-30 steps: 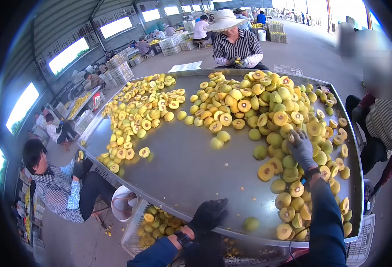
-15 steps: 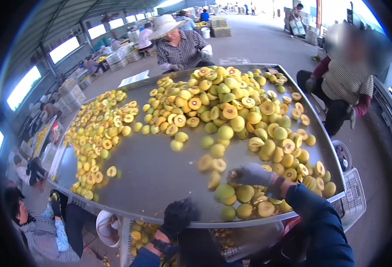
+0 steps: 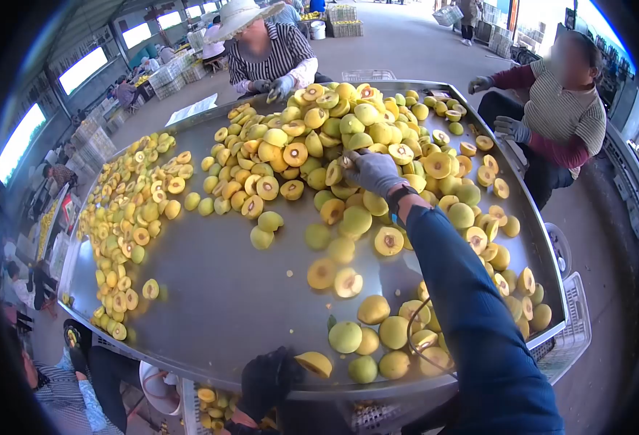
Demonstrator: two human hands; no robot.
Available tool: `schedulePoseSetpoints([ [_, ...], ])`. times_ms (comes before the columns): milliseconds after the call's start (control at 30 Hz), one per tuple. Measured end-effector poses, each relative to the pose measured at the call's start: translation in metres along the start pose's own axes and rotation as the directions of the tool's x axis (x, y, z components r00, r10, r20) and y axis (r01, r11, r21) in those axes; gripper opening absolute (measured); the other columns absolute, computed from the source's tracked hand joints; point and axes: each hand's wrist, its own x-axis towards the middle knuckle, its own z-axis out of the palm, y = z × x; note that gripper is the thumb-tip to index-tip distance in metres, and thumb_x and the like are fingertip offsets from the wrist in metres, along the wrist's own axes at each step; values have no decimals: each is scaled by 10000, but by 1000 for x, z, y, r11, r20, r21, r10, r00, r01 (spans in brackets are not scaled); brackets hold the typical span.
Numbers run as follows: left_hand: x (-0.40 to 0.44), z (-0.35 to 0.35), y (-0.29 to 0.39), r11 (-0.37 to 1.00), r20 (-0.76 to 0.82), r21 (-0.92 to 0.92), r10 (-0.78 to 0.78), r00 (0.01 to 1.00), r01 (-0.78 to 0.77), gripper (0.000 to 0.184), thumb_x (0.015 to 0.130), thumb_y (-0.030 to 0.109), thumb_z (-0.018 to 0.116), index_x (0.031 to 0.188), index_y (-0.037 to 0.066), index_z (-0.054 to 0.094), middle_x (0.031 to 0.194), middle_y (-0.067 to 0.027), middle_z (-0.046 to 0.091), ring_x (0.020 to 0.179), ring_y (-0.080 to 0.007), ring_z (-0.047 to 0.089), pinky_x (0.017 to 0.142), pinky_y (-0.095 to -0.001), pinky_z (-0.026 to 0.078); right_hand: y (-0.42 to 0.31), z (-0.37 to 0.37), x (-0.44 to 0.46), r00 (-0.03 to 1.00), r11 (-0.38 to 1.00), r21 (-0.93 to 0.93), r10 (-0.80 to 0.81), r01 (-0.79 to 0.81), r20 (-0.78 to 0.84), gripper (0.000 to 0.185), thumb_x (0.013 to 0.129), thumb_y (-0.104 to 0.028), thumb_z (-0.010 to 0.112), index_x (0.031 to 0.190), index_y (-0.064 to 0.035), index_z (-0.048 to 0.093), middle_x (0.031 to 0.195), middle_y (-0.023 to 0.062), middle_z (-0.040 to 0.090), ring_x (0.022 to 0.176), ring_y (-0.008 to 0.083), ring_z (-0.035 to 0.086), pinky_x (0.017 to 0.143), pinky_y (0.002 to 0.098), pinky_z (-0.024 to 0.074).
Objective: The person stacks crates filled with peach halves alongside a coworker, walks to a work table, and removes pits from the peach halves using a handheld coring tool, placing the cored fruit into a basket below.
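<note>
right hand (image 3: 374, 172) moved forward to fruit pile (image 3: 316, 143), arm (image 3: 464, 290) outstretched; grip part-curled, hold unclear.

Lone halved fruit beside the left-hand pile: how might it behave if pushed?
The halved fruit would likely rock on its rounded side, since its cut face shows. It may slide readily on the smooth, shiny tabletop.

Right arm (image 3: 472, 312) stretched forward, right hand (image 3: 375, 174) palm-down; left hand (image 3: 267, 378) low, near body.

Glaring windows (image 3: 84, 70), soft sheen on metal table (image 3: 211, 290), fisheye curvature, black corners
</note>
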Motion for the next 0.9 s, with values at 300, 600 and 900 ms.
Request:
schedulePoseSetpoints([
  [300, -9, 5, -7, 1000, 29, 4, -28, 999, 28, 388, 853, 233, 639, 1191, 54, 569, 926, -140, 628, 818, -342, 615, 702, -467, 497, -36, 26, -87, 959, 982, 188, -42, -11, 279, 495, 864, -572, 584, 1172, -190, 642, 1097, 149, 646, 970, 350, 650, 842, 445, 514],
  [600, -7, 3, 4, 998, -55, -14, -56, 997, 55, 295, 857, 203, 639, 1115, 60, 623, 851, -118, 636, 797, -327, 618, 719, -457, 488, -20, -55, -171, 902, 971, 227, -32, -74, 431, 411, 874, -487, 633, 1123, -163, 673, 938, 158, 688, 912, 326, 664, 777, 451, 519],
  [900, -5, 3, 0, 996, 2, -11, -87, 996, 87, 313, 850, 208, 649, 1121, 56, 616, 865, -139, 628, 782, -344, 610, 698, -464, 479, 84, -41, -38, 969, 992, -29, 112, -121, -220, 503, 867, -549, 615, 1221, -193, 634, 1120, 110, 650, 961, 330, 647, 819, 435, 511],
])
